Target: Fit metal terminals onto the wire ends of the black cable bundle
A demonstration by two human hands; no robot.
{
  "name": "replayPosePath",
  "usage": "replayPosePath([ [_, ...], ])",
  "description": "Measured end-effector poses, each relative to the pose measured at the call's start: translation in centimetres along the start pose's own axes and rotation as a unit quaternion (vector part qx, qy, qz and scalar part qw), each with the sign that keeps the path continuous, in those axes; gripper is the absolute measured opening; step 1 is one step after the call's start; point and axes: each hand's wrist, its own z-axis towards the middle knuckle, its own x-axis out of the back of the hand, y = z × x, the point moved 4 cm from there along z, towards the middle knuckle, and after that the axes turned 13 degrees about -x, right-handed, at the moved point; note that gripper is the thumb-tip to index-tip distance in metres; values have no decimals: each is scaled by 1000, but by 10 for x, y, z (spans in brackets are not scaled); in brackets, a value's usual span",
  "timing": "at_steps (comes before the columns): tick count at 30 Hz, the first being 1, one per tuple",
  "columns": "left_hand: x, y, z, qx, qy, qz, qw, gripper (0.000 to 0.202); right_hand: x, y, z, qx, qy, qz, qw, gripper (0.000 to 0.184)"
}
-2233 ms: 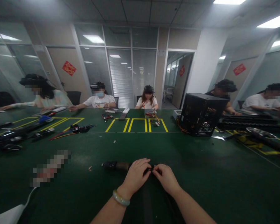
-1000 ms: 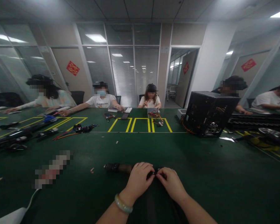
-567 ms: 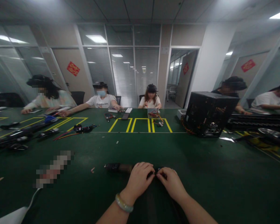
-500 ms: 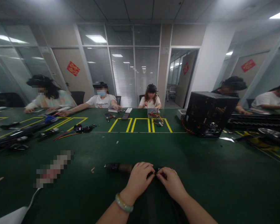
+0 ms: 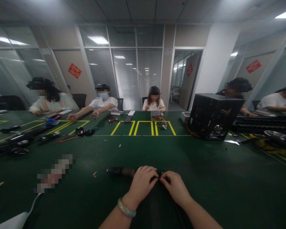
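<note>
My left hand (image 5: 142, 184), with a pale green bangle at the wrist, lies curled over a dark rod-shaped part (image 5: 121, 172) on the green table mat (image 5: 205, 178). The rod's free end sticks out to the left of my fingers. My right hand (image 5: 174, 187) meets the left one fingertip to fingertip, pinching a small dark piece that I cannot make out. A broad black strip (image 5: 154, 206) runs from under both hands toward me.
A black open computer case (image 5: 213, 116) stands at the back right. Cables and dark parts (image 5: 26, 138) lie at the left, a white object (image 5: 11, 221) at the near left. Several seated people work along the far edge and right side.
My hands have stayed in place on the rod. The view shifted slightly early on. A person at the far left drew an arm in; another across the table moved a hand.
</note>
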Motion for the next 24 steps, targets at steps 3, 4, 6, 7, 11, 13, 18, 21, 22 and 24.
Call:
replayPosePath([
  [3,-1,-2,0,-2,-4,-1,1000,11,0,0,0,3,0,-2,1000,14],
  [4,-1,-2,0,-3,-4,-2,1000,12,0,-1,0,6,1,-1,1000,14],
  [6,0,0,0,-4,-3,-4,1000,13,1,-2,0,12,6,1,1000,14],
  [7,1,1,0,-5,-1,-5,1000,12,1,-2,0,13,7,1,1000,13],
  [11,2,3,0,-3,11,-8,1000,17,2,-3,0,7,4,-3,1000,14],
  [13,2,3,0,5,16,-8,1000,20,3,-4,-1,2,3,-5,1000,14],
  [18,2,2,1,5,3,-6,1000,13,4,-5,-1,0,1,-5,1000,13],
  [21,3,2,1,1,-6,0,1000,13,3,-4,-2,-2,-3,-5,1000,13],
  [22,3,2,1,1,-6,3,1000,13,3,-4,-2,-3,-6,-5,1000,13],
  [24,3,2,1,0,-4,5,1000,15,3,-4,-1,-6,-9,-3,1000,13],
])
